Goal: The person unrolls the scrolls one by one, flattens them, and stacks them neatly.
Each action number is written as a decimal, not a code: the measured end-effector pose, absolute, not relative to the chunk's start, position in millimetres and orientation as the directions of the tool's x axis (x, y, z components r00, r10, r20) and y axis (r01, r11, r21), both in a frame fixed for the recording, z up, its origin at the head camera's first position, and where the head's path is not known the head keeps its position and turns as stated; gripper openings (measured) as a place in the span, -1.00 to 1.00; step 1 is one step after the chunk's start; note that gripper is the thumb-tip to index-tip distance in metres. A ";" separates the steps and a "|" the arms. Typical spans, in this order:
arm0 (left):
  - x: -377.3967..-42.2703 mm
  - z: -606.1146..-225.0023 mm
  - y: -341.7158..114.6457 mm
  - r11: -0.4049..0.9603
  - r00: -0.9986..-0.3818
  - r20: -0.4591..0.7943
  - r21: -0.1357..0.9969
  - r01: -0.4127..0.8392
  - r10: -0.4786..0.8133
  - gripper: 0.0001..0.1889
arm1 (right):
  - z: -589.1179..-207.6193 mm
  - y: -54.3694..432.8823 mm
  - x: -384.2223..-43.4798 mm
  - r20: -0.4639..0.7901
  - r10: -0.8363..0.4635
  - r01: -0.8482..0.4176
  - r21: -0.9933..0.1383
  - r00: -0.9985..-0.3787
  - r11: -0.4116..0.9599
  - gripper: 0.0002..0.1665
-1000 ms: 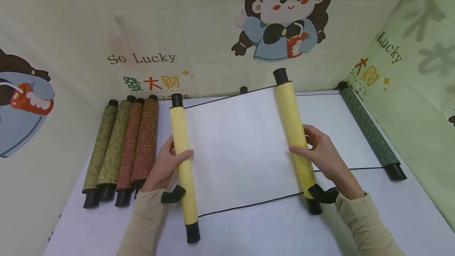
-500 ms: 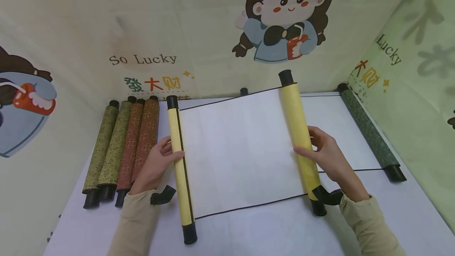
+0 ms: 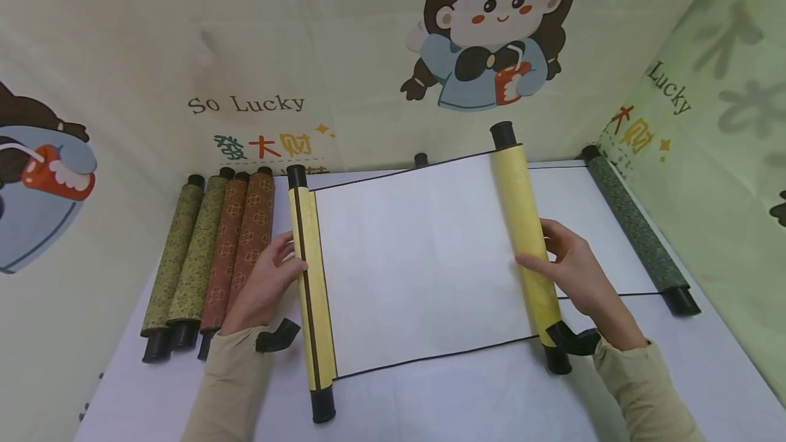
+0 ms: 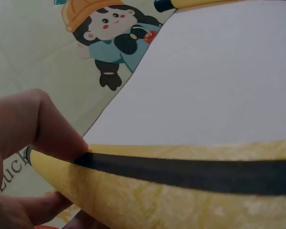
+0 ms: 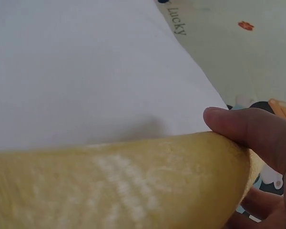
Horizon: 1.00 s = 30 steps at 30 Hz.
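Observation:
A yellow hanging scroll with black rod ends is spread between both hands, its blank white sheet (image 3: 424, 264) facing up. My left hand (image 3: 264, 285) grips the left roller (image 3: 311, 292), thumb on top and fingers behind; a dark stripe runs along this roller, with a yellow strip beside the paper. In the left wrist view the thumb (image 4: 62, 129) presses at that stripe (image 4: 190, 171). My right hand (image 3: 574, 268) holds the thicker right roller (image 3: 522, 224), thumb over its inner side. In the right wrist view the thumb tip (image 5: 219, 119) lies at the roll's edge.
Several rolled scrolls, two green (image 3: 178, 258) and two red-brown (image 3: 250, 244), lie side by side at the left. Behind the yellow scroll, another white sheet (image 3: 583, 224) lies unrolled, ending in a dark green roller (image 3: 638, 224) at the right. Printed cloth walls (image 3: 356, 53) border the table.
The hands have moved apart, the left roller leftward and the right one rightward. The left roller has turned, bringing the dark stripe and yellow strip into view, and more white paper shows.

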<state>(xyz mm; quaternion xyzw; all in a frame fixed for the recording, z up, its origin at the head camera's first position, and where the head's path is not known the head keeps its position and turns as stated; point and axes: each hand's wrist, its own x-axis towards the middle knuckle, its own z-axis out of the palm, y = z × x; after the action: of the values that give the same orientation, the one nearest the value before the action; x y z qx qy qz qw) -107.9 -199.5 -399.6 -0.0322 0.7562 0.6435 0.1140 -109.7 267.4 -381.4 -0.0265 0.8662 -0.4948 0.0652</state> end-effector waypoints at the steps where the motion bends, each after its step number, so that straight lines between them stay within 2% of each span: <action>1: -107.9 -399.9 -199.4 0.166 -0.971 -0.220 0.965 -0.202 0.098 -0.35 | -381.7 268.5 -109.6 -0.087 -0.110 0.018 -0.859 -0.990 0.512 -0.13; 10: -113.2 -404.6 -200.0 0.023 -0.948 -0.310 0.951 -0.310 0.070 -0.29 | -382.0 273.5 -108.5 -0.092 -0.102 0.025 -0.852 -0.991 0.524 -0.11; 13: -113.1 -406.6 -200.2 0.035 -0.949 -0.303 0.953 -0.302 0.082 -0.29 | -382.5 274.8 -108.5 -0.092 -0.101 0.026 -0.853 -0.991 0.522 -0.11; 17: -112.8 -409.5 -200.5 0.094 -0.959 -0.272 0.960 -0.264 0.082 -0.19 | -382.2 277.3 -107.8 -0.087 -0.098 0.022 -0.851 -0.991 0.525 -0.11; 30: -110.1 -405.9 -200.8 0.146 -0.973 -0.229 0.963 -0.225 0.006 -0.29 | -380.8 282.5 -106.6 -0.089 -0.094 0.025 -0.845 -0.992 0.534 -0.13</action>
<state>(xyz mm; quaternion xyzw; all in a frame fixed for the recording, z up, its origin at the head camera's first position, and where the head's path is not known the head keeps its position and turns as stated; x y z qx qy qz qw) -110.1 -200.8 -405.9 -0.0729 0.7518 0.6493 0.0892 -106.6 282.5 -380.8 -0.0199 0.8737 -0.4821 0.0620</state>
